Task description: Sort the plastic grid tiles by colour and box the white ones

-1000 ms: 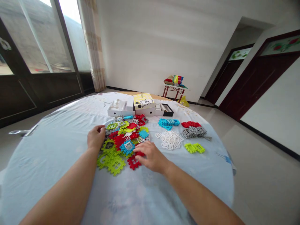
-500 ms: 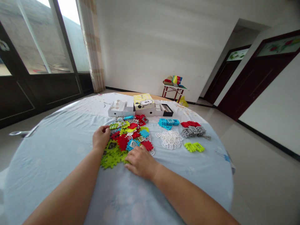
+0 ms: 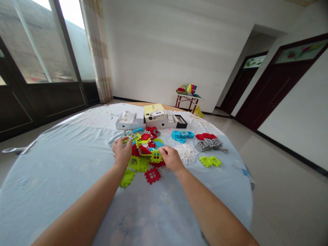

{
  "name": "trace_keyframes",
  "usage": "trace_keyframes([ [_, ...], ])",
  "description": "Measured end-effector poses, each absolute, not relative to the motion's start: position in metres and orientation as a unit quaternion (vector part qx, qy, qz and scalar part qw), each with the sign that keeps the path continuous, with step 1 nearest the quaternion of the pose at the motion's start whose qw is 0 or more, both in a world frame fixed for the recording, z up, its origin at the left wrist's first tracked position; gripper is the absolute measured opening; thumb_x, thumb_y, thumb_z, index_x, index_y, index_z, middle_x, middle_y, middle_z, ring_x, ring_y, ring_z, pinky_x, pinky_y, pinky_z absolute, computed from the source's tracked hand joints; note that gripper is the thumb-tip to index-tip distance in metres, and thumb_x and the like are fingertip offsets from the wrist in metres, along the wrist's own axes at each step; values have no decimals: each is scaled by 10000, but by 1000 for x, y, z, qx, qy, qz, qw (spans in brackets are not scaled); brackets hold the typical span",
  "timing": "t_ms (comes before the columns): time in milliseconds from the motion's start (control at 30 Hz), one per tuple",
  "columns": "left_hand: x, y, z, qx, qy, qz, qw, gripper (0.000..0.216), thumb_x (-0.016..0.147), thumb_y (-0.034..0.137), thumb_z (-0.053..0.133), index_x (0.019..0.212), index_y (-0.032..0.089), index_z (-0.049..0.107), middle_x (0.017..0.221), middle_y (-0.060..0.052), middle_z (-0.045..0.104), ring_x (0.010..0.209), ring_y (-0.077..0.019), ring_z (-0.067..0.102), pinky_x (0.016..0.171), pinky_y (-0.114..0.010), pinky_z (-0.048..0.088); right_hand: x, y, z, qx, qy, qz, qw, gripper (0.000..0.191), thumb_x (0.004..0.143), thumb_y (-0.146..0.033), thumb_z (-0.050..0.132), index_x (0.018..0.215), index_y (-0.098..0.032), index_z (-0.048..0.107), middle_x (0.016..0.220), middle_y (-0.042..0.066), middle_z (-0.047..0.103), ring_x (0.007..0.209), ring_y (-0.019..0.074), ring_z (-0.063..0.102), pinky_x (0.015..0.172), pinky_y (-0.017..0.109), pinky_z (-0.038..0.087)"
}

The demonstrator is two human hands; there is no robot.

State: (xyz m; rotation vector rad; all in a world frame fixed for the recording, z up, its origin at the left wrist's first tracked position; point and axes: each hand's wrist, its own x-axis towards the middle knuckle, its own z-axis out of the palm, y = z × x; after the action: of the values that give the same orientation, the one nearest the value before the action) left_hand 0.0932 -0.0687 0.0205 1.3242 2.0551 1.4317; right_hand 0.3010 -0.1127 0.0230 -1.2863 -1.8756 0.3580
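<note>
Lime plastic piece (image 3: 156, 156), probably light, stiff, best rim-held: our right hand (image 3: 173, 158) pinches it at the mixed pile (image 3: 138, 164)'s right; left hand (image 3: 122, 151), fingers apart, opposite.

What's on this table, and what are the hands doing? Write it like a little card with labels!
Left hand: at the mixed pile; grip unclear
Right hand: pinching a lime-green window piece
Right of pile: blue pieces, white pieces, red pieces, gray pieces, lime-green pieces
Behind pile: yellow-topped box
</note>
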Motion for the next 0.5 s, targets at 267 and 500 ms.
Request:
trace_keyframes([
  [267, 105, -74, 21, 501, 714, 474, 125, 352, 757, 359, 456, 1056, 227, 587, 1251, -124, 442, 1187, -319, 358, 944, -525, 294, 332, -102, 14, -566, -725, 135, 368, 216, 805, -284, 509, 947, -205, 652, 915, 50, 654, 764, 156, 597, 760, 298, 469],
  [500, 84, -67, 33, 502, 724, 464, 94, 315, 794, 375, 407, 1021, 255, 590, 1171, -99, 500, 1142, -323, 393, 915, -562, 305, 344, -118, 24, -448, -831, 168, 285, 580, 643, -357, 713, 1176, -206, 537, 1166, 87, 534, 1096, 223, 483, 954, 366, 368],
])
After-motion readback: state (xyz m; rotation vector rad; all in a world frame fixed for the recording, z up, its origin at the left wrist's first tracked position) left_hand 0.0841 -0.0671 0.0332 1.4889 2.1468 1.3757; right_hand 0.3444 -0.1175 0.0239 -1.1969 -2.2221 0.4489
